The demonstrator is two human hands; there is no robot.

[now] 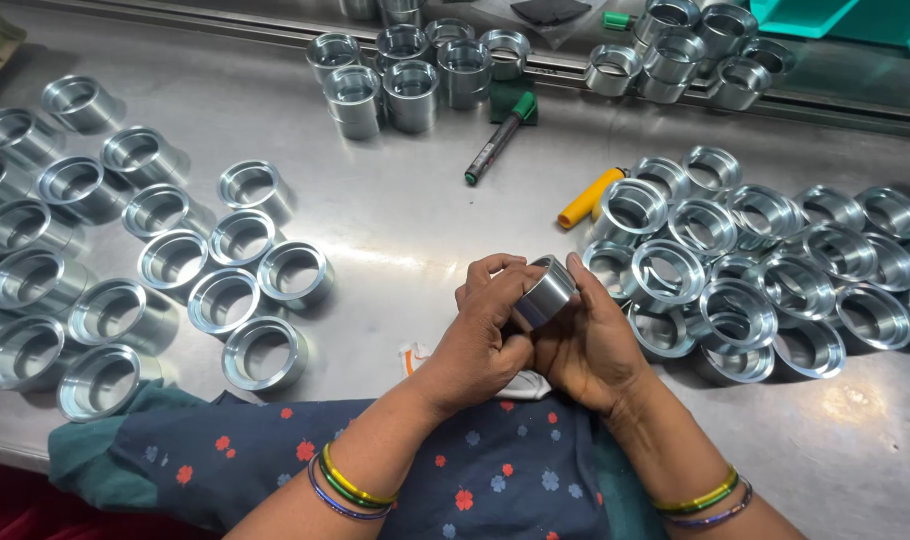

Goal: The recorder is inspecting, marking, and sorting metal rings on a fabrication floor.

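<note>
Both hands meet at centre, low over the steel worktop [415,210]. Left hand [480,335] curls its fingers over a short machined metal sleeve [545,293], thumb side pressed on the outer wall; right hand [587,345] cups it from the other side, palm under, thumb along the rim. Both closed on the same piece, held clear of the surface and tilted, open bore facing up and away.

Sleeve looks rigid, thick-walled, polished, so likely weighty for its size and slick; no give, not fragile, though the finish could scratch. Best hold seems to be across the outer cylinder wall, or thumb inside the bore with fingers outside.

Left of the hands: loose spread of similar sleeves [225,300], standing bore-up. Right: denser pile of sleeves [745,265], some leaning on each other. More at the back edge [405,70]. Green-capped marker pen [497,140] lies mid-worktop, yellow-handled tool [587,198] just beside the right pile. White cloth scrap [527,385] under the hands, near the patterned blue garment [495,480]. Bangles on both wrists.
</note>
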